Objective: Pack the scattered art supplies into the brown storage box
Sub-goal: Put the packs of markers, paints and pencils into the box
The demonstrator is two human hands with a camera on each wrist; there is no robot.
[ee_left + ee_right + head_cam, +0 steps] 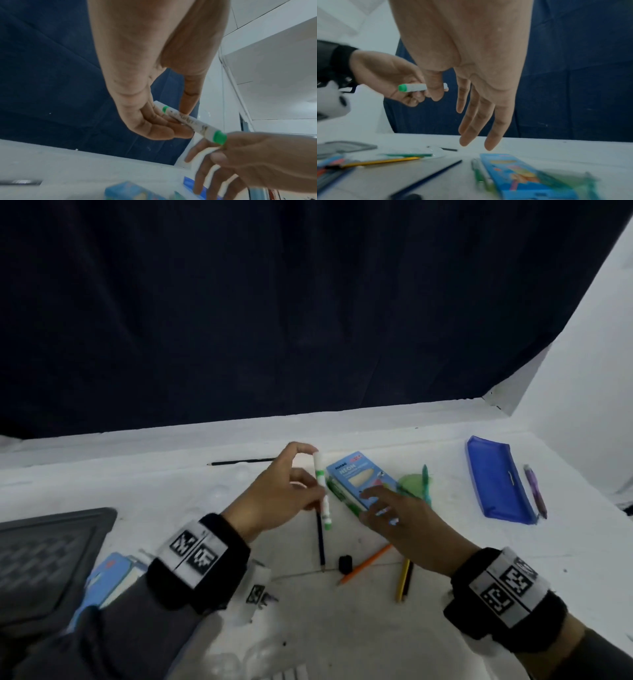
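White bench (171, 484) against dark blue backdrop (274, 302). Left hand (274, 501) raised above bench, fingers (159, 129) and thumb pinching white marker with green cap (322, 494), held roughly upright. Right hand (400, 518) hovering over blue Neon crayon box (359, 477), fingers (471, 128) extended and loose, grasping nothing. Green pen (342, 496) lying flat against left edge of crayon box. Dark blue pencil (320, 539) flat on bench below marker; orange pencil (366, 565), black cap (346, 564) and yellow pencil (403, 580) near it. Blue pencil case (496, 481) well to right, purple pen (536, 491) just beside it. Brown storage box not identifiable in any view.
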